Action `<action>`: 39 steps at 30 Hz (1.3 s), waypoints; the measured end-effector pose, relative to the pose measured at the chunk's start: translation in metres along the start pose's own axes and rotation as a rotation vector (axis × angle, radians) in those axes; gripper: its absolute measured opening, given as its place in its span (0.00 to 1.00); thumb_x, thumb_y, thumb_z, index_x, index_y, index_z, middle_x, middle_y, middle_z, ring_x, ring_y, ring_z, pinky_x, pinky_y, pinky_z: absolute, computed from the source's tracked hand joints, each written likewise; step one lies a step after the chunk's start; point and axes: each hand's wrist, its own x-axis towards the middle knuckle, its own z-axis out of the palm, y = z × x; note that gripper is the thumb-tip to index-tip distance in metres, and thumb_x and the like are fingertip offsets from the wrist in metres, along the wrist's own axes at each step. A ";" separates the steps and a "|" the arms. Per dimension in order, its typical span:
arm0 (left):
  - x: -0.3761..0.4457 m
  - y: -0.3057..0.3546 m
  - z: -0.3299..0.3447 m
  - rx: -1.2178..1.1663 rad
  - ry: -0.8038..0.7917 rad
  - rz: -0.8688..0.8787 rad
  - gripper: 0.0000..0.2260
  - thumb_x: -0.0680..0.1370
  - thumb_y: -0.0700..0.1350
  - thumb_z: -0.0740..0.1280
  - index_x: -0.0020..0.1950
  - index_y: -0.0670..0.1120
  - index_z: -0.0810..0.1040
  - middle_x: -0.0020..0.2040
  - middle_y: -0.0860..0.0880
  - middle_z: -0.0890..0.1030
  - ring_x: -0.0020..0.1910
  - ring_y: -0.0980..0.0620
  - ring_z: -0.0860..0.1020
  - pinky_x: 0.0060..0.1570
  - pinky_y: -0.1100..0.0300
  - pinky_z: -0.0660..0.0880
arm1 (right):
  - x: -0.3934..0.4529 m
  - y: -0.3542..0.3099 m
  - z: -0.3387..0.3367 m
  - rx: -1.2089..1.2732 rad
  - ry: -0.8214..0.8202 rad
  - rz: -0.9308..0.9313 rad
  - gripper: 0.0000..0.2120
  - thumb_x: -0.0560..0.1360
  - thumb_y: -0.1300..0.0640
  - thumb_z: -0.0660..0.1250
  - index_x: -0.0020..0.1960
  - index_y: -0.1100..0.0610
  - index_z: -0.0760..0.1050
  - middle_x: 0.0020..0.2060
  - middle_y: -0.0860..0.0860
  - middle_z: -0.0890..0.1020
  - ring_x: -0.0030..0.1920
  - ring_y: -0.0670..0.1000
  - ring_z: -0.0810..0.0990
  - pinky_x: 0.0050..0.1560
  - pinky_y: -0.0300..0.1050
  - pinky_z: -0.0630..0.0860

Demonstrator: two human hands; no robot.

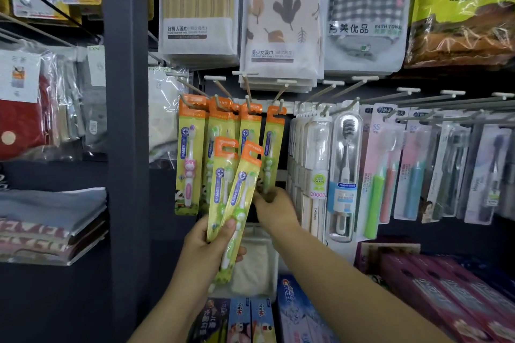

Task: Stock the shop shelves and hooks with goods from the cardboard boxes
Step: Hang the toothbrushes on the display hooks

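My left hand [211, 248] grips two yellow-and-orange children's toothbrush packs [231, 198], fanned out in front of the display. More packs of the same kind hang on four hooks [248, 97] above, one with a pink brush [189, 159] at the left. My right hand [274, 209] reaches behind the held packs and pinches the bottom of the green-brush pack [271, 147] hanging on the rightmost of those hooks. No cardboard box is in view.
Adult toothbrushes [345, 170] hang on hooks to the right. Bagged towels [281, 22] hang above. Toothpaste boxes [292, 312] lie on the shelf below. A dark upright post [125, 120] stands at the left, with folded cloth goods [50, 217] beyond it.
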 end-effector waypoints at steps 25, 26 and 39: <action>-0.006 0.004 -0.003 0.085 0.038 -0.034 0.11 0.81 0.49 0.60 0.55 0.47 0.79 0.42 0.44 0.85 0.40 0.49 0.80 0.40 0.58 0.77 | 0.000 -0.049 -0.030 0.022 0.083 -0.225 0.19 0.81 0.54 0.59 0.70 0.59 0.65 0.58 0.55 0.78 0.50 0.54 0.78 0.50 0.49 0.77; -0.006 0.004 -0.005 0.093 0.037 -0.032 0.11 0.81 0.50 0.60 0.55 0.48 0.79 0.42 0.45 0.85 0.40 0.49 0.81 0.40 0.58 0.77 | 0.003 -0.052 -0.028 0.041 0.093 -0.214 0.20 0.81 0.54 0.58 0.71 0.59 0.64 0.59 0.55 0.78 0.49 0.53 0.76 0.50 0.48 0.76; -0.001 -0.001 -0.017 0.119 0.065 0.004 0.08 0.80 0.48 0.61 0.51 0.52 0.80 0.41 0.51 0.85 0.44 0.51 0.82 0.48 0.52 0.78 | 0.042 -0.045 -0.009 0.119 0.171 -0.034 0.20 0.83 0.55 0.54 0.73 0.57 0.63 0.66 0.57 0.73 0.65 0.58 0.73 0.66 0.51 0.69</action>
